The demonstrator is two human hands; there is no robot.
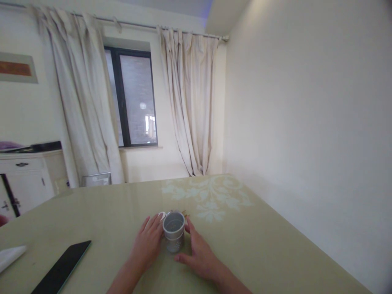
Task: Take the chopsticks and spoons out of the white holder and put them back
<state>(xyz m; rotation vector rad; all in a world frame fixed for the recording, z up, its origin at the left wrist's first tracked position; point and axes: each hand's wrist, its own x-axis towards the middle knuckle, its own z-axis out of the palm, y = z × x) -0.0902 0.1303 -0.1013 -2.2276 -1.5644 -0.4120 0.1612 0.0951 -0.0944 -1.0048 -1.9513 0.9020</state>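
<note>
A small grey metal-looking cup (174, 232) stands upright on the table between my two hands, its open top facing up. To its left lies my left hand (150, 239), palm down with fingers stretched forward beside the cup. Near those fingertips is a small white ring-shaped thing (162, 215). On the cup's other side, my right hand (199, 255) has its thumb spread away from the fingers, which reach along the cup's right side. Behind the cup small brownish-gold pieces (185, 214) show in part; I cannot make out what they are. Whether either hand touches the cup is unclear.
The greenish table (116, 212) bears a pale leaf pattern at its far end. At the left lie a flat black item (63, 267) and a white item (10, 257) cut off by the frame. A plain wall (306, 122) runs along the table's right side.
</note>
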